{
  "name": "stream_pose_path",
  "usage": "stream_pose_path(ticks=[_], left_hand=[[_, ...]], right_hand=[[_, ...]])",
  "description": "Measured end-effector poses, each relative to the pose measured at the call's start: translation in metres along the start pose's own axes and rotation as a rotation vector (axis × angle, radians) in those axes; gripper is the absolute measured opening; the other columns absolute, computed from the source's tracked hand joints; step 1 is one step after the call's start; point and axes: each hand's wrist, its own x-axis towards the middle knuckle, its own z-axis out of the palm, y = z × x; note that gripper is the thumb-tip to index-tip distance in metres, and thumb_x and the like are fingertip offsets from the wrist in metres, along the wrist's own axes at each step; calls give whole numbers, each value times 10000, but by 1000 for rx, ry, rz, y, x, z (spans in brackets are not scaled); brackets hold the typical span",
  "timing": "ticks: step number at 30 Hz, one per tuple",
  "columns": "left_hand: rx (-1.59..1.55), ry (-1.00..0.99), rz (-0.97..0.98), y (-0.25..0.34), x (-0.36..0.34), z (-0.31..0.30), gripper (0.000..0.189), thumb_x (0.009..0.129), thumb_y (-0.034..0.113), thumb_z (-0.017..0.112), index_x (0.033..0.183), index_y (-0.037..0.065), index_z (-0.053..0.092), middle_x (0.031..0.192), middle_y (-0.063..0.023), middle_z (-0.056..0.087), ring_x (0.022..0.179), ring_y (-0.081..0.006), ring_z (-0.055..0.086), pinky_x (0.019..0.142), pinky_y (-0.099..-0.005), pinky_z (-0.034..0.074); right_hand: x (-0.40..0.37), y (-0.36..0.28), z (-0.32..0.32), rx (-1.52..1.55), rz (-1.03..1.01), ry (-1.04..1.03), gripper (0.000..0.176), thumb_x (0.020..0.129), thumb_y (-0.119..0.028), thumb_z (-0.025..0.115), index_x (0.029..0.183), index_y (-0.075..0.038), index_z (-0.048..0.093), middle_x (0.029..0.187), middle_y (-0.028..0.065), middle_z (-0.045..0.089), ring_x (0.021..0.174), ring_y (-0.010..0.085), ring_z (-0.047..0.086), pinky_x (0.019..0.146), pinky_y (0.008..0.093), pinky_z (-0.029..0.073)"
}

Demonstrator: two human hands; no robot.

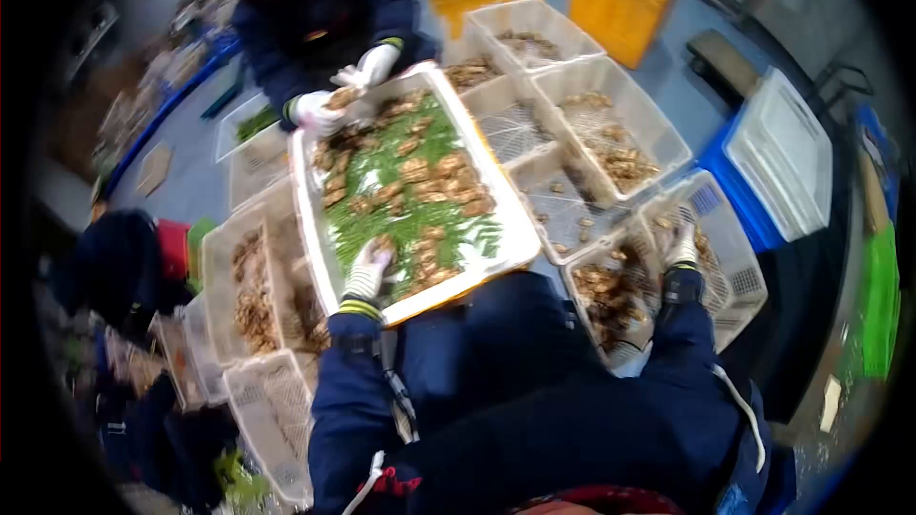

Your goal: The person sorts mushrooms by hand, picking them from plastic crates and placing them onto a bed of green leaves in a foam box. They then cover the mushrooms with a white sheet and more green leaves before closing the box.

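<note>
My left hand, in a white striped glove, is over the near left corner of a white tray, its fingers closed round a brown lumpy piece. Green leaves line the tray, with many brown, shell-like pieces laid on them. On the right, my gloved right hand reaches into a translucent basket beside similar pieces; its fingertips are blurred, and whether it holds one cannot be made out.
Across the tray a person in white gloves handles pieces at its far edge. Translucent baskets of pieces stand right, others left. Yellow bins are at the back, a blue crate with a pale lid at right. Another person is at left.
</note>
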Motion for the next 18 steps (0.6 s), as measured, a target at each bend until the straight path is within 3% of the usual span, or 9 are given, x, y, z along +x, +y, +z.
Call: stream_pose_path(ticks=[1, 2, 4, 6, 8, 11, 14, 16, 18], left_hand=[[-154, -9, -101, 39, -35, 15, 653, 960, 172, 635, 1497, -15, 315, 1247, -148, 617, 1040, -228, 643, 833, -337, 575], [-393, 1, 66, 39, -41, 24, 644, 972, 187, 631, 1501, -6, 318, 1207, -115, 628, 1018, -230, 645, 874, -336, 561], [-558, -109, -11, 46, -53, 20, 579, 979, 138, 627, 1482, 15, 368, 1253, -117, 616, 1080, -221, 638, 940, -349, 545], [-723, -126, 33, 28, -48, 19, 542, 976, 94, 618, 1468, 26, 404, 1289, -120, 603, 1127, -221, 624, 950, -368, 546], [-783, -145, 68, 25, -53, 28, 452, 967, 118, 625, 1392, 62, 483, 1231, -120, 641, 1111, -257, 644, 971, -412, 541], [-772, -124, 79, 40, -68, 44, 507, 950, 106, 645, 1418, 61, 457, 1272, -110, 620, 1163, -255, 614, 1038, -431, 491], [-841, -144, 124, 46, -72, 53, 490, 949, 90, 640, 1408, 61, 470, 1275, -117, 616, 1160, -260, 613, 1035, -423, 496], [-876, -143, 139, 53, -82, 56, 494, 945, 82, 642, 1407, 52, 469, 1255, -122, 619, 1148, -262, 616, 1029, -419, 501], [-886, -91, 145, 53, -86, 47, 448, 956, 92, 636, 1376, 44, 487, 1174, -129, 633, 1111, -256, 624, 1015, -407, 512]], right_hand=[[16, 2, 0, 43, -18, -54, 563, 956, -494, 602, 1363, -108, 542, 1297, 78, 624, 1181, 247, 601, 1071, 382, 468], [11, 11, 10, 78, 73, -111, 597, 941, -509, 616, 1360, -92, 531, 1322, 91, 607, 1188, 260, 600, 1044, 386, 488], [3, 11, 25, 164, 211, -185, 667, 911, -540, 644, 1355, -61, 507, 1371, 118, 574, 1202, 288, 599, 990, 394, 528], [9, 47, 41, -205, 123, -431, 647, 916, -505, 648, 1355, -51, 506, 1400, 142, 548, 1212, 276, 599, 974, 381, 545], [-108, 57, 117, -417, 75, -525, 667, 951, -509, 594, 1417, -47, 475, 1438, 167, 518, 1281, 305, 535, 1027, 394, 462], [-234, 93, 187, -650, -23, -921, 643, 966, -475, 599, 1396, -10, 481, 1337, 198, 573, 1117, 295, 625, 937, 412, 537], [-294, 155, 220, -733, 451, -1364, 521, 995, -400, 587, 1329, -3, 544, 1177, 141, 672, 984, 255, 673, 845, 363, 567], [-344, 178, 232, -981, 158, -1588, 430, 1013, -344, 558, 1290, -16, 585, 1102, 134, 704, 959, 247, 683, 828, 355, 554], [-346, 204, 243, -1226, -434, -1745, 379, 1013, -314, 547, 1261, -35, 611, 1056, 147, 708, 938, 264, 684, 836, 355, 533]])
